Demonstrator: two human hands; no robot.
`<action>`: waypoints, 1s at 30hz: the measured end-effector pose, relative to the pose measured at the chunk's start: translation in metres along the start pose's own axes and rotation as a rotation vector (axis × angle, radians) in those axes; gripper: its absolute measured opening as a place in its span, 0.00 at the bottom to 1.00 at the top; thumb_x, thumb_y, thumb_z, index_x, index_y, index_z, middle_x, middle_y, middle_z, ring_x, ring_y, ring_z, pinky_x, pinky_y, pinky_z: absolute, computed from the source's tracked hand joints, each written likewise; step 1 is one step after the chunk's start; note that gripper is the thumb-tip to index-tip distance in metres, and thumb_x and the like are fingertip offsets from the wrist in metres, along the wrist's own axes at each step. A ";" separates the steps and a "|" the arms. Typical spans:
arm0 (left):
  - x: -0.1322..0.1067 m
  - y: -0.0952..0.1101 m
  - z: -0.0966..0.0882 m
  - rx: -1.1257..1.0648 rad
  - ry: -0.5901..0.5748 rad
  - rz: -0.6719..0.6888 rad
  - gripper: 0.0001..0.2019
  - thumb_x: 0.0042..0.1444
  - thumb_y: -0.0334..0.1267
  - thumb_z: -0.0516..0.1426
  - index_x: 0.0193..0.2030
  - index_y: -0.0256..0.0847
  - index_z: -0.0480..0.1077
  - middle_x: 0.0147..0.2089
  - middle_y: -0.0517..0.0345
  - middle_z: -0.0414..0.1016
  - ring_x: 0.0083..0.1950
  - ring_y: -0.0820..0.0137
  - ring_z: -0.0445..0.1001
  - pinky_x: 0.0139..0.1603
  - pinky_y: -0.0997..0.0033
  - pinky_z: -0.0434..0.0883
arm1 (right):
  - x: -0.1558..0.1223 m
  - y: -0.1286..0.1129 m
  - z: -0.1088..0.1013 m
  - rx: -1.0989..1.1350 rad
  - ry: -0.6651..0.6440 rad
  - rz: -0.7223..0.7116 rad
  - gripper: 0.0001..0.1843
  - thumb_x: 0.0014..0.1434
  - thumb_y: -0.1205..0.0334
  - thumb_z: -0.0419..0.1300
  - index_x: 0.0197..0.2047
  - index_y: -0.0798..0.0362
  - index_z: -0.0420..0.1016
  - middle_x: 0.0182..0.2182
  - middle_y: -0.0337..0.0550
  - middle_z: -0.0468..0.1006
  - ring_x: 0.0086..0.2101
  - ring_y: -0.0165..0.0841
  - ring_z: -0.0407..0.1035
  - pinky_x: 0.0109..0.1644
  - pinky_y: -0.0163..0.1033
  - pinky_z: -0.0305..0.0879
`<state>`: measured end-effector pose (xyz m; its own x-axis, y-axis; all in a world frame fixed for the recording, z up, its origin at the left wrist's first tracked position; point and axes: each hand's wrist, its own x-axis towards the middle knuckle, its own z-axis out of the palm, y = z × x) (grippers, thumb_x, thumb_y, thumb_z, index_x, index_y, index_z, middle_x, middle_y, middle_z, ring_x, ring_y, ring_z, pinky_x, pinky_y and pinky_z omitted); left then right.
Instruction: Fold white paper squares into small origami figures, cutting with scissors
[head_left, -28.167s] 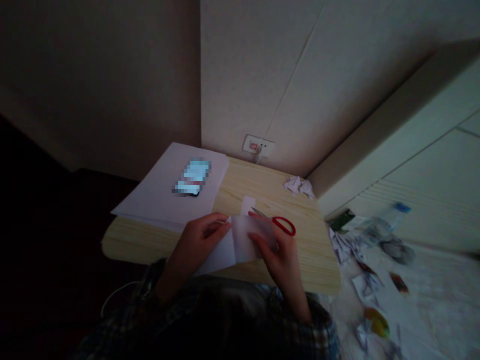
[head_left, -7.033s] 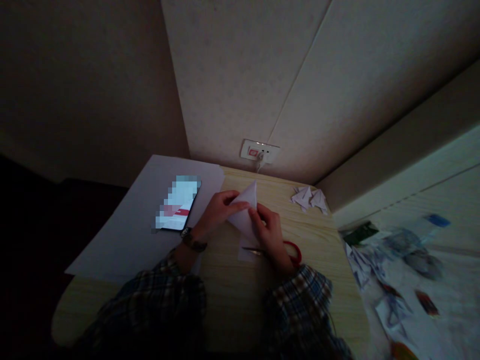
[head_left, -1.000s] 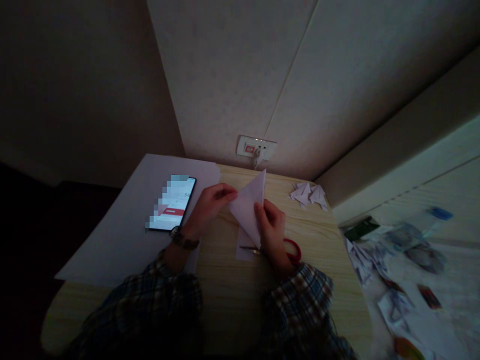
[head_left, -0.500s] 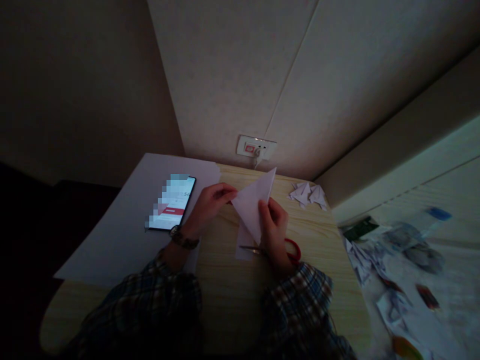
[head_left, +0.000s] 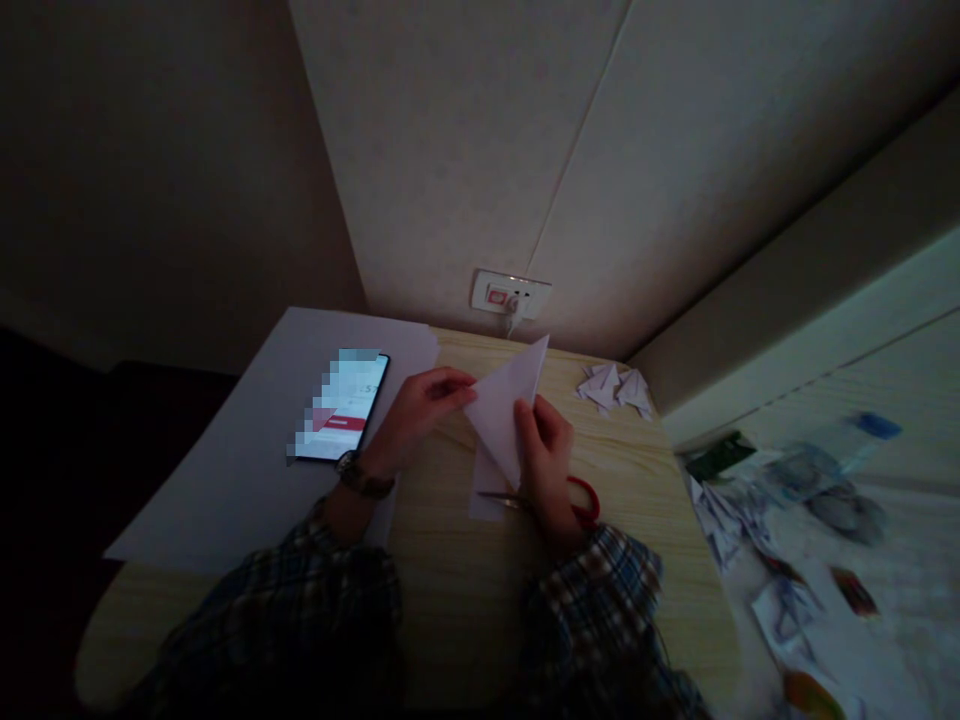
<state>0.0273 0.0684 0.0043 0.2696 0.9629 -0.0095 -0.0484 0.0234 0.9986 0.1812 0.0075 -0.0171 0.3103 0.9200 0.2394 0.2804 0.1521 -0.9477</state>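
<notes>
Paper triangle (head_left: 501, 400) is sitting right at the centre of the action, a white sheet folded to a point and being held just above the far middle of the wooden table (head_left: 457, 600). Its long tip is pointing far and right, towards the wall socket (head_left: 510, 294). The left hand (head_left: 417, 408) is pinching the triangle's left corner, fingertips pressed together on the paper. The right hand (head_left: 546, 458) is clamping the near right edge, thumb on top and fingers curled underneath. Both grips are closed firmly on the sheet.

Beneath the right hand, red-handled scissors (head_left: 583, 502) are lying flat on the table, their blades poking out to the left over a small paper offcut (head_left: 481, 492). I cannot tell whether the wrist is touching the handles.

A wristwatch (head_left: 358, 478) is showing on the left wrist, and plaid sleeves (head_left: 592, 600) are covering both forearms.

To the left, a lit phone (head_left: 341, 405) is resting on a large white sheet (head_left: 240, 480) that is overhanging the table's left edge. At the far right corner of the table, a small cluster of folded paper pieces (head_left: 615, 386) is sitting well apart from the hands. Off the table to the right, paper scraps (head_left: 720, 525) are lying scattered over a pale surface, too dim and blurred to make out further.
</notes>
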 end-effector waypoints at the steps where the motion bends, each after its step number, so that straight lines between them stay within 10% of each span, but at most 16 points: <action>1: 0.000 0.000 0.000 0.000 -0.013 -0.006 0.12 0.42 0.42 0.66 0.32 0.38 0.76 0.32 0.58 0.79 0.37 0.66 0.74 0.42 0.68 0.71 | 0.000 0.000 0.000 -0.003 -0.005 -0.005 0.17 0.62 0.51 0.53 0.26 0.51 0.65 0.20 0.35 0.63 0.23 0.30 0.55 0.26 0.36 0.50; 30: -0.002 0.006 0.001 0.046 0.026 0.008 0.11 0.44 0.44 0.64 0.24 0.39 0.72 0.26 0.63 0.73 0.32 0.71 0.69 0.36 0.71 0.67 | 0.003 0.002 -0.001 0.050 -0.042 0.041 0.16 0.61 0.50 0.55 0.28 0.52 0.70 0.23 0.37 0.69 0.25 0.31 0.59 0.26 0.36 0.53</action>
<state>0.0271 0.0659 0.0108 0.2441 0.9697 -0.0023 -0.0061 0.0040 1.0000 0.1839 0.0105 -0.0181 0.2816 0.9401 0.1923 0.2223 0.1311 -0.9661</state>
